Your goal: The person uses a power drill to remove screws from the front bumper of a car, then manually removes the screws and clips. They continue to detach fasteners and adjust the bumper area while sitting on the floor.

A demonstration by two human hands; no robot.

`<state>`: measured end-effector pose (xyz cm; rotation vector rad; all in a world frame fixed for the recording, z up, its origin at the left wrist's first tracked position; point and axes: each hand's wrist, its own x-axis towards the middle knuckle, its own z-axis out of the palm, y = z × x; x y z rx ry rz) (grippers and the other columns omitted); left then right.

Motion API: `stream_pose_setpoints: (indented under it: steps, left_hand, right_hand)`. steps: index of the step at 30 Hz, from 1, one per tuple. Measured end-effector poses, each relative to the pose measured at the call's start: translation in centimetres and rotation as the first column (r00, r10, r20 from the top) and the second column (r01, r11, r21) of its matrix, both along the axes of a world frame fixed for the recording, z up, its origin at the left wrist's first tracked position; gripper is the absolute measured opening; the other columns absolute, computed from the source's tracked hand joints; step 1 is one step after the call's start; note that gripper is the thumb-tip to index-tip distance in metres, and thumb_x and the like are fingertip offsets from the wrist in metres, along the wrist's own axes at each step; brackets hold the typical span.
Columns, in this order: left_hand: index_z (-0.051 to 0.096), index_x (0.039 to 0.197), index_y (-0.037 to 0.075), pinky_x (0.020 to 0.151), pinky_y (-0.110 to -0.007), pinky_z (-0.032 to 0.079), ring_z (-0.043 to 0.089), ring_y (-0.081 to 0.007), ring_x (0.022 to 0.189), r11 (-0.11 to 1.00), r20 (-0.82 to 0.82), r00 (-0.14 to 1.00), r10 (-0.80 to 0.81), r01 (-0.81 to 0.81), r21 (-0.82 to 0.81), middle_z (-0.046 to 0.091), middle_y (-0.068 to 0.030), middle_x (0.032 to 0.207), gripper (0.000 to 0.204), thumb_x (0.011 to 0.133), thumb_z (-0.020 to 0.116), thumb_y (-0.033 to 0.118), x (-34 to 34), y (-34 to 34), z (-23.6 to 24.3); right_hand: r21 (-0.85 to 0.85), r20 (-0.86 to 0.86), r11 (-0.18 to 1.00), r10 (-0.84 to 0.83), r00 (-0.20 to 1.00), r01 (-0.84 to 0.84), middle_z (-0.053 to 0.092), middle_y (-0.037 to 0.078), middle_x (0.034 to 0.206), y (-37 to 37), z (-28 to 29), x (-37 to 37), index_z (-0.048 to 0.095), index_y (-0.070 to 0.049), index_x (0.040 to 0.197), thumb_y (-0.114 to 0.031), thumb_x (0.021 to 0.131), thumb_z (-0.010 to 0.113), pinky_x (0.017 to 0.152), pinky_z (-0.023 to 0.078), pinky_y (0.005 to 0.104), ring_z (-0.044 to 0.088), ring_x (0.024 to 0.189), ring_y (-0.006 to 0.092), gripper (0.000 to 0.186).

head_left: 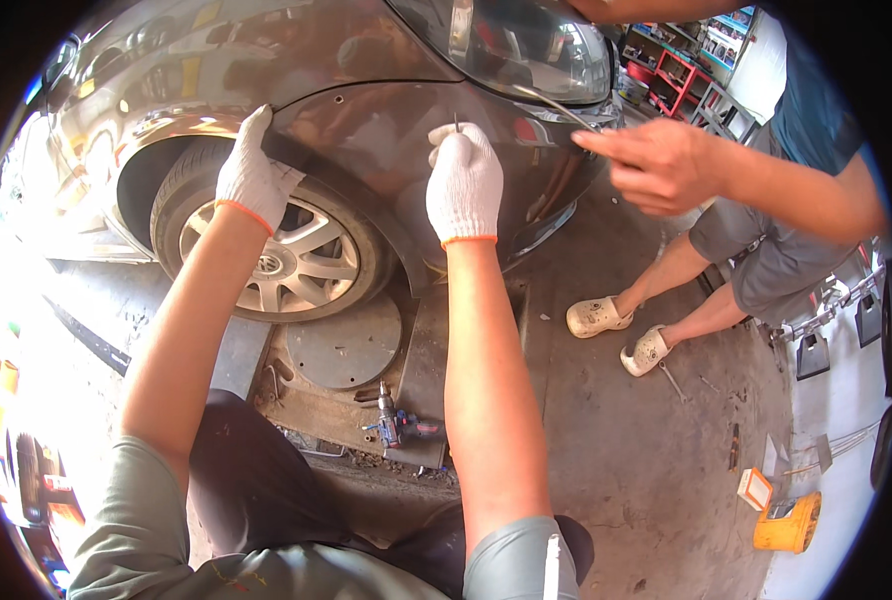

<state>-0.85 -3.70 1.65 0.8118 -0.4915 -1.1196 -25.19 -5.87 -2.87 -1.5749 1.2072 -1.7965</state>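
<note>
A dark brown car's front fender (206,90) and bumper (391,125) fill the upper left. My left hand (254,172), in a white knit glove, rests at the seam between them above the wheel arch, fingers stretched out and the thumb apart. In front of the bumper, my gloved right hand (465,185) is closed around a thin dark pointed piece (456,121); only its tip shows, so its kind is unclear. At the right, another person's bare hand (656,165) holds a slim metal rod (551,105) near the headlight (526,45).
Below the fender stands the wheel (316,255), beside a round metal plate (346,345). A cordless drill (391,420) sits near my knees. The other person's clogs (598,317) are close on the right, with a wrench (673,380) beside them. A yellow bucket (788,523) lies lower right.
</note>
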Motion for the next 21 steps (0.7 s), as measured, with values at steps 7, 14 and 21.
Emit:
stream_pose_setpoints:
  steps: [7, 14, 21]
  left_hand:
    - [0.068, 0.125, 0.013, 0.095, -0.041, 0.056, 0.071, -0.0215, 0.102, 1.000, 0.029, 0.999, -0.027, 0.027, 0.001, 0.073, -0.0041, 0.113, 0.036, 0.102, 0.079, 0.039, 0.4, -0.1, 0.0]
    - [0.068, 0.125, 0.014, 0.096, -0.040, 0.056, 0.071, -0.0208, 0.103, 1.000, 0.035, 0.999, -0.014, 0.014, 0.006, 0.073, -0.0036, 0.113, 0.035, 0.103, 0.079, 0.039, 0.3, 0.2, 0.2]
    - [0.068, 0.124, 0.014, 0.097, -0.040, 0.056, 0.071, -0.0208, 0.105, 1.000, 0.014, 1.000, -0.020, 0.020, -0.003, 0.074, -0.0040, 0.115, 0.035, 0.102, 0.079, 0.039, 0.1, 0.1, 0.1]
  right_hand:
    - [-0.065, -0.076, 0.996, 0.062, 0.995, -0.067, 0.079, 0.022, 0.099, -0.4, 1.7, 1.1, 0.078, -0.003, 0.100, -0.021, 0.107, 0.057, 0.088, 0.058, 0.0509, 0.075, 0.098, 0.0451, 0.028]
    - [-0.113, -0.037, 0.993, 0.021, 0.999, -0.025, 0.079, 0.023, 0.096, -1.1, 1.7, 1.5, 0.080, -0.003, 0.095, -0.021, 0.106, 0.057, 0.087, 0.058, 0.0506, 0.076, 0.096, 0.0442, 0.032]
    - [-0.139, -0.069, 0.989, -0.058, 0.996, 0.048, 0.079, 0.023, 0.095, -0.8, 2.5, 1.7, 0.080, -0.003, 0.094, -0.022, 0.105, 0.055, 0.085, 0.058, 0.0518, 0.075, 0.095, 0.0450, 0.033]
